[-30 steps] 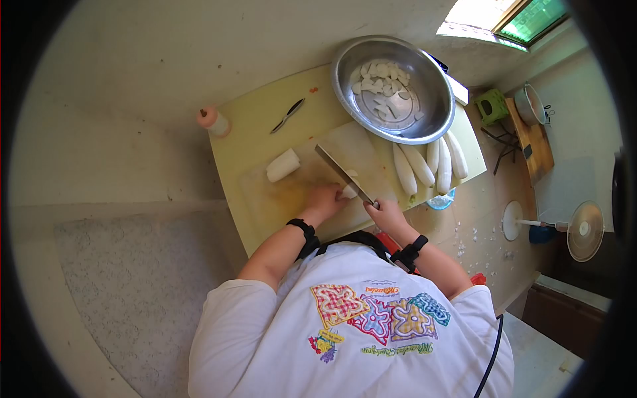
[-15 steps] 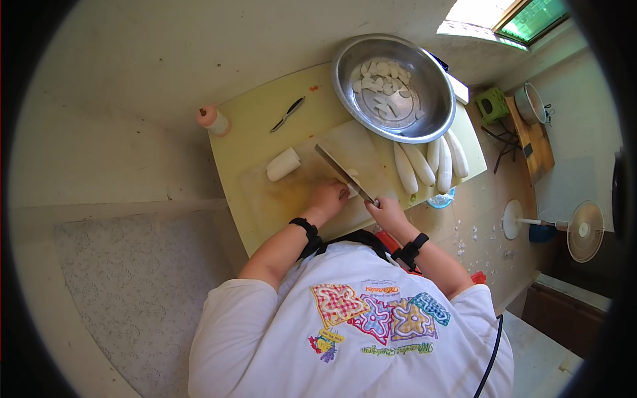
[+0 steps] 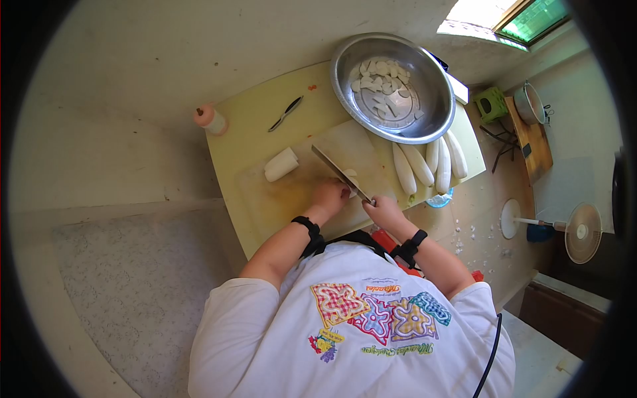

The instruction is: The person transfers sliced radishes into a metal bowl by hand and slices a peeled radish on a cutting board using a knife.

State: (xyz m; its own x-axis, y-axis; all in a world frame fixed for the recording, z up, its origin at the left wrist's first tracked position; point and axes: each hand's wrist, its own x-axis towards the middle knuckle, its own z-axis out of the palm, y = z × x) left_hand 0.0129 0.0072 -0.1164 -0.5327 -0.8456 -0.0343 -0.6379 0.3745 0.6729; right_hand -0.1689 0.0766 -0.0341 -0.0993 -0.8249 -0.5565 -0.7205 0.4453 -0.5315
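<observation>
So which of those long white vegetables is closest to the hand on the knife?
The leftmost long white vegetable, by the metal bowl; the others all lie farther right, away from the right hand.

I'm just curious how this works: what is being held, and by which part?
The right hand grips the knife by its handle. The left hand is at a small white piece; its exact hold is hidden.

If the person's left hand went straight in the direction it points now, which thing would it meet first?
Past the small white vegetable piece it appears to hold, the left hand would probably meet the long grey metal knife blade first; the exact depth is unclear.
</observation>
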